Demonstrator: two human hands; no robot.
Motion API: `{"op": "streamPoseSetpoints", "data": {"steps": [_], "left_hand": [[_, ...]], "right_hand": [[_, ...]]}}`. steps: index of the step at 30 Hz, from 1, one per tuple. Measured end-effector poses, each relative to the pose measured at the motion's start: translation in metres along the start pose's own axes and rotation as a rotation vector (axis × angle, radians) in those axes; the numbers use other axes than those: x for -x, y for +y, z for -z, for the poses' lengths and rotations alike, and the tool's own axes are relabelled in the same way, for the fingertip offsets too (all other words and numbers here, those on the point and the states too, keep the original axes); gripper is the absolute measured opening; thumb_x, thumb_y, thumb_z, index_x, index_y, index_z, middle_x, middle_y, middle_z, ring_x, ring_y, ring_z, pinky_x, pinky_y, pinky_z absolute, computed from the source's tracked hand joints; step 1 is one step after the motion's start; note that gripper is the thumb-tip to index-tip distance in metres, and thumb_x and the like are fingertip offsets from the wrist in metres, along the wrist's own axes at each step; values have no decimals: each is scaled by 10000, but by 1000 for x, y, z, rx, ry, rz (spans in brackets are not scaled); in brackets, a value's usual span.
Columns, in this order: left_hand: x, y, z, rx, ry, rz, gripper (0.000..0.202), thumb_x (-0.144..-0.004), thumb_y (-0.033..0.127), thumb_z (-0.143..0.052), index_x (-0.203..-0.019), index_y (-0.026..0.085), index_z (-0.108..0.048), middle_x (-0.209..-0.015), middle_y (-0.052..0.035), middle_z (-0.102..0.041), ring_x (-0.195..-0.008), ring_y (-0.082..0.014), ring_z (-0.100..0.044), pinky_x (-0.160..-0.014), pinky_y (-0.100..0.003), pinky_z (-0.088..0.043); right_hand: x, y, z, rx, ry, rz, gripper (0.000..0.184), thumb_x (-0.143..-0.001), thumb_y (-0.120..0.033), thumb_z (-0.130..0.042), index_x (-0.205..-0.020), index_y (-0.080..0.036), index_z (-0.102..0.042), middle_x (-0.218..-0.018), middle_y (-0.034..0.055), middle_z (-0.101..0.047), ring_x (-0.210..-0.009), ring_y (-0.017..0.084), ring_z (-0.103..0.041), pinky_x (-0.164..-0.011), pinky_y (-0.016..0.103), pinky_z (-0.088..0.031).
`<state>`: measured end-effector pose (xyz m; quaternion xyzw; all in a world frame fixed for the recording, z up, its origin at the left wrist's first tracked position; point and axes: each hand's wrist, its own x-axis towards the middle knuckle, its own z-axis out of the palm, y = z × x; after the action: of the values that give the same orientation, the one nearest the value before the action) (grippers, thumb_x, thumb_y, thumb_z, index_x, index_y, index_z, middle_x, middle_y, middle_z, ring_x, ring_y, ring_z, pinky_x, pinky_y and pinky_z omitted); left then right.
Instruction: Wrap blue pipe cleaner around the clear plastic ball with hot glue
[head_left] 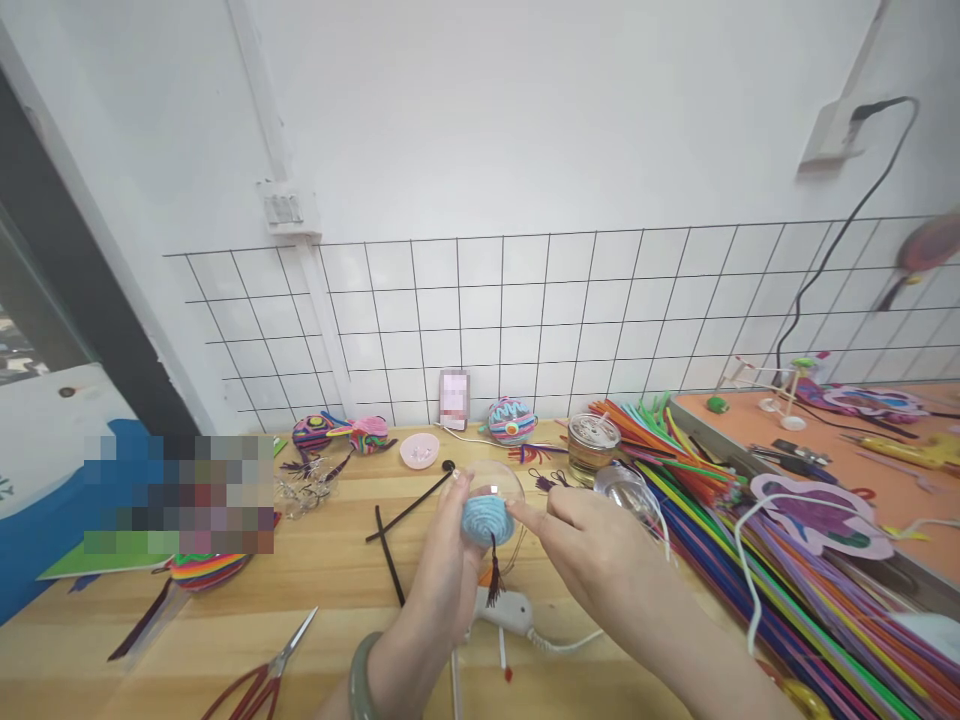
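My left hand (442,575) is closed round a clear plastic ball (491,500) whose lower part is wrapped in light blue pipe cleaner (486,520). A dark red tassel (493,580) hangs from it. My right hand (592,545) comes in from the right, its index finger stretched out and touching the blue wrapping, the other fingers curled. A green bangle (360,680) sits on my left wrist.
On the wooden table: red-handled scissors (262,680), black pipe cleaners (397,525), a white glue gun (510,610) with its cord, a pink bowl (418,450), a jar (591,445), finished wrapped balls (511,420), a big pile of coloured pipe cleaners (750,540) at right. A wire grid (525,310) lines the wall.
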<state>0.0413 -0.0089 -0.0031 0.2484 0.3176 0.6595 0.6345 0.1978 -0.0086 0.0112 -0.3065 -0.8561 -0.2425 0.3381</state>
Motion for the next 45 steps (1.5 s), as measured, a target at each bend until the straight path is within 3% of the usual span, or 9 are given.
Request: {"op": "streamPoseSetpoints", "data": {"steps": [7, 16, 22, 29, 33, 45], "left_hand": [[-1, -1, 4, -84, -7, -6, 378, -856, 443, -595, -1135, 188, -604, -981, -44, -657, -1007, -195, -564, -886, -301, -406], [-1, 2, 3, -103, -46, 22, 502, -704, 475, -747, -1108, 192, -655, -1129, -72, -640, -1136, -231, -521, -865, -285, -422], [-3, 8, 8, -192, -7, 30, 420, -725, 440, -739, -1061, 194, -691, -1014, -75, -669, -993, -209, -575, -770, -271, -457], [-1, 20, 6, -282, -213, 59, 269, -779, 355, -705, -976, 171, -709, -1035, -78, -674, -889, -165, -579, -742, -245, -459], [-2, 24, 8, -307, -272, 84, 250, -780, 333, -700, -966, 167, -711, -1024, -82, -677, -887, -164, -581, -774, -255, -465], [-4, 21, 11, -299, -239, 125, 264, -708, 310, -765, -915, 163, -693, -938, -68, -680, -830, -157, -583, -769, -279, -474]], "right_hand": [[2, 2, -1, -2, -26, -8, 351, -951, -94, -375, -1088, -169, -690, -603, 5, -463, -540, 154, -410, -517, 276, -247], [2, 9, 3, -45, -83, 6, 310, -950, -85, -381, -1056, -163, -662, -628, 2, -470, -556, 145, -419, -520, 266, -255], [2, 12, 4, -39, -42, 33, 327, -947, -76, -385, -1046, -170, -682, -604, -3, -453, -536, 140, -380, -503, 271, -217], [3, 15, 3, -10, -31, 66, 352, -948, -68, -380, -1062, -176, -696, -597, -3, -459, -533, 132, -373, -501, 266, -215], [3, 17, 5, 5, -59, 65, 337, -952, -83, -383, -1040, -161, -698, -595, -3, -452, -534, 131, -371, -498, 265, -218], [3, 19, 4, -17, -78, 54, 288, -963, -131, -423, -1062, -197, -686, -619, -20, -451, -553, 123, -383, -505, 255, -246]]}}
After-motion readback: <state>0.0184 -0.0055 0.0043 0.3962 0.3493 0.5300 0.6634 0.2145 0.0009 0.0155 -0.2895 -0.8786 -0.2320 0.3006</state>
